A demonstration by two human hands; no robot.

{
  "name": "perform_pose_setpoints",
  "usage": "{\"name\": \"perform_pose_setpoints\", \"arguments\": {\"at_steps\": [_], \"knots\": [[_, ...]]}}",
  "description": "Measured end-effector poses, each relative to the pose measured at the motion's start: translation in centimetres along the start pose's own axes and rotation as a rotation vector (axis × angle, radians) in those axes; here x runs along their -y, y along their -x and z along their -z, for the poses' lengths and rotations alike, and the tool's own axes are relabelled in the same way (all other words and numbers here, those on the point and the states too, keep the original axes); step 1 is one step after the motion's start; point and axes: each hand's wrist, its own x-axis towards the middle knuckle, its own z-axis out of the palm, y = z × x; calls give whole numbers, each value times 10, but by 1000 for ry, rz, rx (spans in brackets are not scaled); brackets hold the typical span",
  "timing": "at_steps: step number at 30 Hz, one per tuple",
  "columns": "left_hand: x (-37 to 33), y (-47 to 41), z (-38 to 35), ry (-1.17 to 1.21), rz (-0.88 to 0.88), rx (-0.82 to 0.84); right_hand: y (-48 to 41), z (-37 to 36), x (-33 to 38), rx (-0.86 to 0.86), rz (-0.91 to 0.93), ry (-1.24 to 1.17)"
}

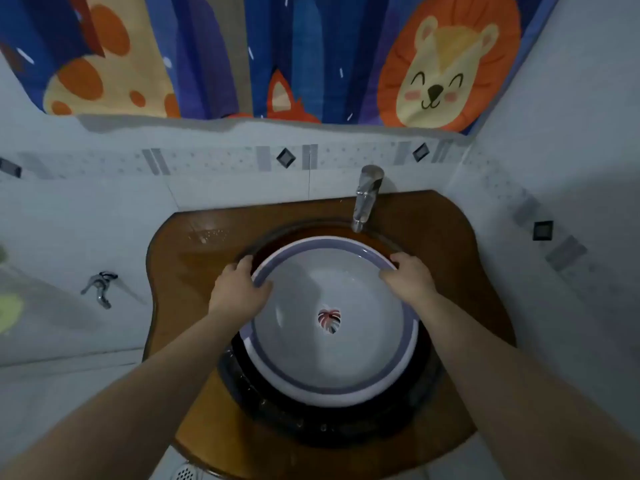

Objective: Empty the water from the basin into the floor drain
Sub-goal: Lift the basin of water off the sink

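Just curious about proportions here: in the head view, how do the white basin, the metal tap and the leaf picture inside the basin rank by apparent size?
1. White round basin with purple rim, largest.
2. Silver metal tap.
3. Red leaf picture, smallest.

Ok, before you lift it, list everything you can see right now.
round white plastic basin with purple rim: one, in the sink
dark round sink: one, set in the counter
brown wooden counter: one, against the wall
chrome tap: one, behind the basin
metal wall valve: one, left wall
cartoon animal curtain: one, blue and orange, above
white floor drain grate: one, bottom edge
left hand: gripping rim
right hand: gripping rim
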Motion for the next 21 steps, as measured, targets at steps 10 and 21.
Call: {"name": "perform_pose_setpoints", "arguments": {"at_steps": [10,21], "knots": [[22,-6,-28,103,211,145,-15,-24,-38,15,-189,-33],[20,-20,-44,65,391,183,-36,-44,-52,58,-464,-23]]}}
